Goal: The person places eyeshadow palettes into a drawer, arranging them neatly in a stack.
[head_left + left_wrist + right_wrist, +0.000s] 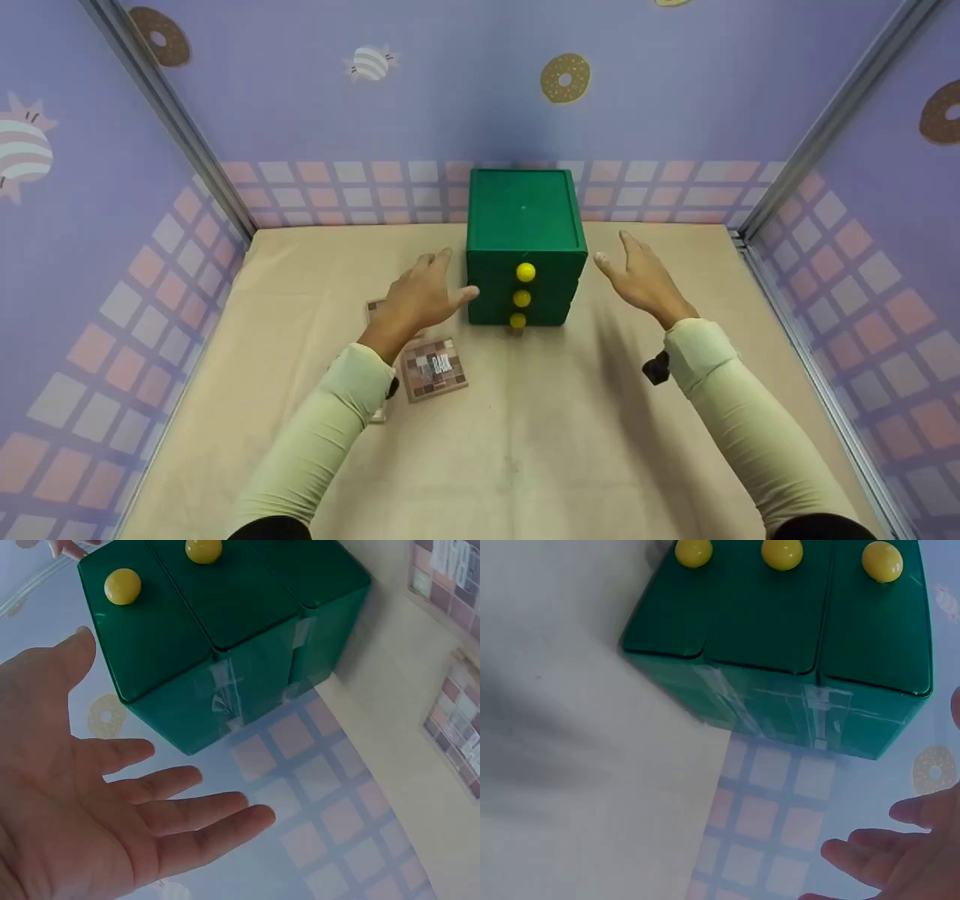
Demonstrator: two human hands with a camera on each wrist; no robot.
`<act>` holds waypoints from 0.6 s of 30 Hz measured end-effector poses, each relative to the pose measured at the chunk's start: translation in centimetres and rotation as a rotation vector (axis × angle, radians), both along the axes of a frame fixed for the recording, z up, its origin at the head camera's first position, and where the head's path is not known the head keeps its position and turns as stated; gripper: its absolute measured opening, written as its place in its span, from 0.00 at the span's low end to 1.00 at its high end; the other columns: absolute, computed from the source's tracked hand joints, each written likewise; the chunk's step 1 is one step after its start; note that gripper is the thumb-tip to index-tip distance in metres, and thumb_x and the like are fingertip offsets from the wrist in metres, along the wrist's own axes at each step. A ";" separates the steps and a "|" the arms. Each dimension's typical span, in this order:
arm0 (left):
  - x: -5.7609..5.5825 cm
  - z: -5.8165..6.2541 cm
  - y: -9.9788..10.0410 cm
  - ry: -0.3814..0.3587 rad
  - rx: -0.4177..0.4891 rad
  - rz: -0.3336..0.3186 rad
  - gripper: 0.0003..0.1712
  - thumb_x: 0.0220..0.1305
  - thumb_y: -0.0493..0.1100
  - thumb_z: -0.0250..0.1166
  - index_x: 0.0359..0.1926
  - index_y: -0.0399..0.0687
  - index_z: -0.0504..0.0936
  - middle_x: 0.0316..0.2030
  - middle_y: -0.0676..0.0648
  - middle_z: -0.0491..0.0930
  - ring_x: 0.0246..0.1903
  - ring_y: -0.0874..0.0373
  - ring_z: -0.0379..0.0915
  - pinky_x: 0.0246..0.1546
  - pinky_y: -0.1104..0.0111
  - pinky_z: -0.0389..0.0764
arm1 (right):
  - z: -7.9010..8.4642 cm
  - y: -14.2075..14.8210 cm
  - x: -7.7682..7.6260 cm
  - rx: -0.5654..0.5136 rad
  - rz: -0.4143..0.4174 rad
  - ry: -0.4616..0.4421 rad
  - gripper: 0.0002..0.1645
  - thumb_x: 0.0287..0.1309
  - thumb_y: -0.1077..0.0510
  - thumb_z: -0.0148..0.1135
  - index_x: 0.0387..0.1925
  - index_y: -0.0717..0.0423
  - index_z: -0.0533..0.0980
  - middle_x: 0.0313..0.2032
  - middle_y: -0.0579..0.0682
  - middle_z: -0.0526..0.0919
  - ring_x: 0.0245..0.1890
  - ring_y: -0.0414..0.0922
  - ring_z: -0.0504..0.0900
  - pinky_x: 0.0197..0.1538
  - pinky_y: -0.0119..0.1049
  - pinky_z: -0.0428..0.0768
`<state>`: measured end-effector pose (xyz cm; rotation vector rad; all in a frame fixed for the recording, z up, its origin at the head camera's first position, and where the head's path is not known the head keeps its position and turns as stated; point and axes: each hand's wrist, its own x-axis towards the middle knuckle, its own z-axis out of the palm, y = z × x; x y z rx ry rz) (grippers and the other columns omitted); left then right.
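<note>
Showed a green cabinet (525, 225) upright on the pale-covered desk (510, 450), in front of the lilac rear wall (465, 97). Bore three drawers (772, 619) in a stack, fronts flush, each with a round yellow knob (526, 272) on the near face of the cabinet. Carried clear tape (225, 690) along both sides of the cabinet, as visible in the wrist views. Held both hands spread, one to each side of the cabinet: the left hand (424, 292) just beside its left side, thumb and fingers parted, with a narrow gap between thumb tip and cabinet in the left wrist view; the right hand (643, 281) near its right side, fingers extended and thumb apart, likewise separated from the cabinet. Included a checkered tile (435, 382) with a pale label, flat to the front left of the cabinet, and a second tile (374, 306) farther left of the cabinet, mostly hidden behind the left hand. Displayed pale green sleeves (307, 442) nearer the viewer than the cabinet, with a dark wrist device (656, 367) at the right cuff. Repeated doughnut prints (565, 78) and a border of pink and white squares (349, 180) behind the cabinet.
</note>
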<state>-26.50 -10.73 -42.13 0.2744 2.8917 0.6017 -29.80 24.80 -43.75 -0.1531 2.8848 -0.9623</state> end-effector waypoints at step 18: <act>0.3 -2.6 6.7 -0.153 0.555 0.163 0.33 0.74 0.58 0.59 0.68 0.42 0.72 0.58 0.41 0.81 0.51 0.50 0.82 0.53 0.58 0.85 | 0.0 -2.5 -1.3 -0.261 -0.126 -0.017 0.48 0.74 0.31 0.43 0.78 0.60 0.53 0.70 0.65 0.71 0.58 0.59 0.83 0.66 0.57 0.75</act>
